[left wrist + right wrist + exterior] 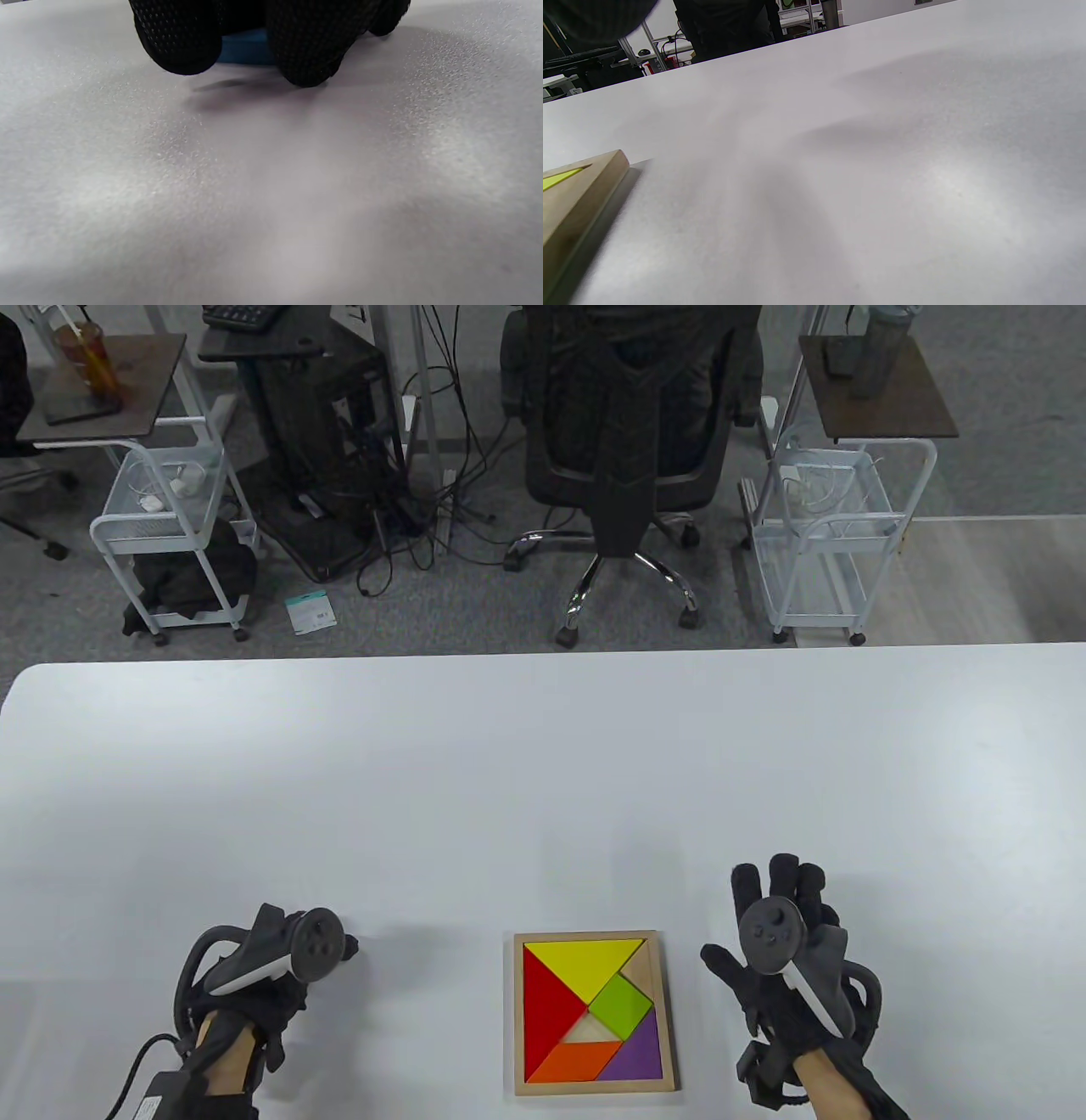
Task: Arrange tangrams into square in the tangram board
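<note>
Table view showed the tangram board [596, 1013] lying flat on the white table [543, 780], close to the near edge. Board taken as landmark for all that follows.

Inside the board's wooden frame: yellow triangle [587, 967] along the far side, red triangle [547, 1010] against the left side, green square [622, 1006] right of centre, orange piece [575, 1060] along the near side, purple triangle [640, 1050] in the near-right corner. Two bare wooden gaps remained, one small at the centre between red, green and orange, another at the far-right corner beside the yellow triangle.

Left hand [271, 976] sat on the table well to the left of the board, apart from it, tracker on its back. Left wrist view showed two gloved fingertips [180, 38] curled down toward the table surface with a blue piece [244, 51] pinched between them; its shape was mostly hidden, probably one of the tangram pieces.

Right hand [785, 959] was just right of the board, not touching it, fingers spread and straight, gripping nothing.

Right wrist view caught only the board's far-right corner [581, 199] with a sliver of yellow, and bare table beyond.
</note>
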`<state>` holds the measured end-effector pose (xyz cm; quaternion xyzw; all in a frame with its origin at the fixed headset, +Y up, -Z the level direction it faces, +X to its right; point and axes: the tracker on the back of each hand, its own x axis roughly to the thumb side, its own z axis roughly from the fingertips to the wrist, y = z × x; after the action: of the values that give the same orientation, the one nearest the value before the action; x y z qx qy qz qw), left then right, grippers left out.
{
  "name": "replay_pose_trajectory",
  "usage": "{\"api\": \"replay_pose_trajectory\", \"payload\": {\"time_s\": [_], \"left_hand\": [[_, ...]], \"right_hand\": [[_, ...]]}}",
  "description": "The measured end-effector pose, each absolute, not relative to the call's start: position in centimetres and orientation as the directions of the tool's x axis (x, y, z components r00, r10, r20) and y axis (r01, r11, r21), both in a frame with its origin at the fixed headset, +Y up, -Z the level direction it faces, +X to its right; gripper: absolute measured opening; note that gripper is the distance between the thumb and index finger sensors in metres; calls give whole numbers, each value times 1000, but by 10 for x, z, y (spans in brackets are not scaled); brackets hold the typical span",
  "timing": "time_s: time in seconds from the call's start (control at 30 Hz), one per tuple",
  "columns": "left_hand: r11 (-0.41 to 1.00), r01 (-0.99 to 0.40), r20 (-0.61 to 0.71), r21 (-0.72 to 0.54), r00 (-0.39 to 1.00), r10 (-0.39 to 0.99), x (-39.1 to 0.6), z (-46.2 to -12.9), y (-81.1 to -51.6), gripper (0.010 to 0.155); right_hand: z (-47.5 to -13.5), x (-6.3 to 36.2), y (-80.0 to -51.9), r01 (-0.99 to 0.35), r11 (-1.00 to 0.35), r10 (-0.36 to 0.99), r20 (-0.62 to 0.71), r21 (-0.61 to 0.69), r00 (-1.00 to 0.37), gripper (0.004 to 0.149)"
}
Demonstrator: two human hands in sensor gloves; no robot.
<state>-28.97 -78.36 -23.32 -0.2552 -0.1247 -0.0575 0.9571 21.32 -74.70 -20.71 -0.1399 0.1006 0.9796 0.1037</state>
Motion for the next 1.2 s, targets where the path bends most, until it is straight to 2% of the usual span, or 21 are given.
{"api": "replay_pose_trajectory", "payload": {"time_s": [0.27, 0.4, 0.5, 0.53, 0.63, 0.77, 0.9, 1.0, 1.1, 1.2], "left_hand": [[871, 138, 258, -472, 966, -14, -289, -237, -781, 48], [881, 124, 249, -457, 969, -8, -283, -237, -779, 48], [893, -37, 249, -448, 955, 164, -268, -231, -771, 47], [881, -167, 277, -442, 909, 311, -253, -225, -764, 47], [811, -345, 354, -474, 768, 533, -215, -216, -752, 46], [635, -481, 418, -604, 488, 766, -152, -202, -744, 46], [450, -569, 377, -689, 249, 892, -113, -194, -746, 45], [351, -601, 330, -718, 149, 932, -100, -192, -749, 44], [330, -636, 319, -697, 137, 938, -102, -191, -754, 44], [275, -699, 278, -661, 112, 954, -111, -191, -758, 43]], "right_hand": [[-207, 214, -747, -236, -957, 179, -295, 170, -939, 89], [-207, 214, -746, -243, -956, 188, -289, 168, -939, 89], [-206, 211, -744, -269, -949, 223, -256, 165, -941, 89], [-205, 207, -742, -303, -939, 267, -214, 161, -940, 89], [-200, 194, -737, -367, -915, 359, -74, 168, -930, 88], [-187, 157, -731, -465, -860, 507, 235, 211, -830, 83], [-174, 130, -731, -496, -837, 547, 397, 232, -737, 74], [-168, 121, -732, -521, -827, 557, 424, 209, -714, 66], [-167, 120, -732, -515, -839, 538, 407, 174, -738, 61], [-168, 117, -735, -490, -844, 534, 426, 219, -731, 56]]}}
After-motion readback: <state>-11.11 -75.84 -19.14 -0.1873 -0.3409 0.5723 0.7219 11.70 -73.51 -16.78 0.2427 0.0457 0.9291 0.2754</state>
